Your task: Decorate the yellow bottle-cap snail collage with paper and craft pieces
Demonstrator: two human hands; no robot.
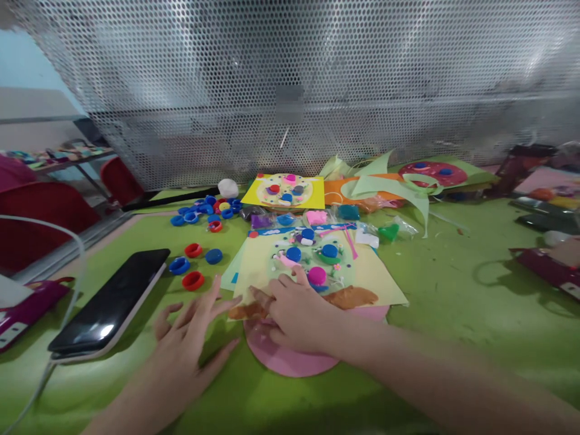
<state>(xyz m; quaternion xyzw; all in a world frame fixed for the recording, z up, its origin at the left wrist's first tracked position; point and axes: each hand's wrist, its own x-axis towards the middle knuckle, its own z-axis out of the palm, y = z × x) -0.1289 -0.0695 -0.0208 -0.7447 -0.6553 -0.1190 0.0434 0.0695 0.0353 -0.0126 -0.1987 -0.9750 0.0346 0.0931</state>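
My left hand is open, fingers spread, with its fingertips at the lower left corner of a pale yellow sheet. My right hand lies across the sheet's lower part, its fingers stretched onto a strip of brown modelling clay that it partly covers. Above the clay, blue bottle caps, a pink bottle cap and bits of coloured clay sit on the sheet. A blue strip with white shapes runs along its top. Under the sheet, a round pink piece sticks out toward me.
Blue and red bottle caps lie at left, beside a black phone with a white cable. Bagged clay lines the sheet's far side. Behind are a yellow decorated card and green paper scraps, before a perforated metal panel.
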